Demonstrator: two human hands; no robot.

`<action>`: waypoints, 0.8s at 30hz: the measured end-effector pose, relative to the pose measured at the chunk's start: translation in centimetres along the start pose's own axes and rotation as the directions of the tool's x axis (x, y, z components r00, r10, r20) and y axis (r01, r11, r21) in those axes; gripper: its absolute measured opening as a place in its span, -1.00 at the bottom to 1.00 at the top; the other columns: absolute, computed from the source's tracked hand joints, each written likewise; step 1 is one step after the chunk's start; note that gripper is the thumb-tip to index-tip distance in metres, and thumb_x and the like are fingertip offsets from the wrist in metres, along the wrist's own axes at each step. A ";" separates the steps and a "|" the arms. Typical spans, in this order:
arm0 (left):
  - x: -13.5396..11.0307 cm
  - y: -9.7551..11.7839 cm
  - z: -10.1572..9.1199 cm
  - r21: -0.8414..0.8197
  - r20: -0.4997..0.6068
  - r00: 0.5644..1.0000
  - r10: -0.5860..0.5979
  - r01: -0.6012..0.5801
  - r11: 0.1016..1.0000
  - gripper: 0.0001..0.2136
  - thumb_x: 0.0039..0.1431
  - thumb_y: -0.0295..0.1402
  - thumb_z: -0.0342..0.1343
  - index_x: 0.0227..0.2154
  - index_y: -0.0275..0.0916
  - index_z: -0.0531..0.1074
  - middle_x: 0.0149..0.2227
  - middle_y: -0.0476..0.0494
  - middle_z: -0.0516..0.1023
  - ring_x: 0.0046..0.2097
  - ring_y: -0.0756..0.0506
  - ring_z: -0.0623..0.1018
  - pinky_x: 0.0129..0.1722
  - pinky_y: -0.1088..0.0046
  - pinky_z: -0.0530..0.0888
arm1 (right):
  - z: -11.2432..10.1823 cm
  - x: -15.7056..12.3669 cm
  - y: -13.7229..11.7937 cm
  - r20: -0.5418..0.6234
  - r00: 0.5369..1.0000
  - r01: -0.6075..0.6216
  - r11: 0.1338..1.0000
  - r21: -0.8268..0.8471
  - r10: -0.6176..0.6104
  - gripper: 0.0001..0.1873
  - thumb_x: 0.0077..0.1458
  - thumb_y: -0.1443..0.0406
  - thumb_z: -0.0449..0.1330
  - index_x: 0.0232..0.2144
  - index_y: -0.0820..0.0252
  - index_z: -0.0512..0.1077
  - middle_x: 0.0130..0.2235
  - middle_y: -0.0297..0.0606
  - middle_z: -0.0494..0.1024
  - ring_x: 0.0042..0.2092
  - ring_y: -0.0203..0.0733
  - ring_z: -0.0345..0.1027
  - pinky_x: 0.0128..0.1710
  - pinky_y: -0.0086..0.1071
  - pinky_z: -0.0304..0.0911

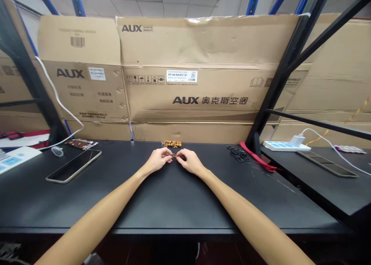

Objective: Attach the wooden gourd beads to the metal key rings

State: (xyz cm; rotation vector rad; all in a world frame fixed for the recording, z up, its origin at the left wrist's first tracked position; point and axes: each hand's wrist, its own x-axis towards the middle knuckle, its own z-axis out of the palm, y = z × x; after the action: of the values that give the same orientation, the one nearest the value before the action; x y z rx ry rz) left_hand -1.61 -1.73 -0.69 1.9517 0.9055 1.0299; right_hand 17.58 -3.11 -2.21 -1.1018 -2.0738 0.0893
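Over the middle of the black table, my left hand [159, 159] and my right hand [189, 160] come together with fingers pinched. Between the fingertips shows a small dark ring [173, 155], which the left fingers hold. A brown piece [182, 157] sits in the right fingers and meets the ring; its shape is mostly covered. Just beyond the hands lie golden-brown beaded pieces [173, 143]. Off to the right is a loose pile of black clips or rings [239, 154], too small to tell exactly.
A phone [74, 166] and a power strip [17, 159] lie at left, near a brown packet [81, 143]. Rightward are a red strap [257, 157], a black metal post [269, 91] and another power strip [285, 145]. A large cardboard sheet [203, 45] stands behind.
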 end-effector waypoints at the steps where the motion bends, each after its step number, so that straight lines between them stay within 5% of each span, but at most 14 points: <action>1: 0.0 -0.1 0.0 0.028 0.011 1.000 -0.007 0.006 1.000 -0.84 0.00 -0.29 0.15 -0.41 -0.29 0.39 -0.45 -0.09 0.55 -0.39 -0.07 0.57 -0.29 0.37 0.51 | 0.0 0.0 0.0 0.003 1.000 0.005 1.000 -0.019 -0.005 -0.92 0.07 0.35 0.12 -0.37 0.17 0.44 -0.41 -0.30 0.45 -0.38 -0.28 0.28 -0.32 -0.41 0.19; 7: -0.3 0.1 -0.2 0.269 0.011 0.999 0.052 -0.053 0.962 -0.79 0.01 -0.20 0.12 -0.45 -0.26 0.46 -0.41 -0.09 0.52 -0.39 -0.05 0.51 -0.33 0.45 0.46 | -0.1 -0.1 -0.4 0.032 0.991 0.136 0.982 -0.129 -0.133 -0.89 0.13 0.36 0.09 -0.35 0.15 0.42 -0.34 -0.24 0.46 -0.26 -0.20 0.26 -0.22 -0.34 0.15; 14: -0.4 0.1 -0.1 0.280 0.052 0.997 0.056 -0.069 0.958 -0.75 0.05 -0.17 0.08 -0.52 -0.27 0.47 -0.37 -0.10 0.49 -0.39 -0.02 0.48 -0.32 0.47 0.44 | 0.0 -0.1 -0.8 0.050 0.974 0.225 0.958 -0.179 -0.220 -0.87 0.14 0.36 0.08 -0.32 0.16 0.43 -0.29 -0.21 0.47 -0.24 -0.19 0.25 -0.22 -0.33 0.13; 24: -0.3 -0.5 0.2 0.309 0.034 0.992 0.119 -0.124 0.943 -0.79 0.03 -0.24 0.11 -0.55 -0.27 0.49 -0.29 -0.11 0.44 -0.38 0.01 0.44 -0.32 0.46 0.44 | 0.3 -0.2 -0.7 0.027 0.981 0.193 0.974 -0.120 -0.191 -0.91 0.13 0.34 0.11 -0.36 0.15 0.43 -0.32 -0.25 0.45 -0.26 -0.21 0.22 -0.22 -0.33 0.14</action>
State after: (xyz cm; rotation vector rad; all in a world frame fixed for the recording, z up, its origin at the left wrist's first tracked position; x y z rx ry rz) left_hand -1.64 -1.78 -1.26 2.2985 0.9980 0.9868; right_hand 16.95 -3.63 -2.20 -0.9681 -2.2129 -0.1269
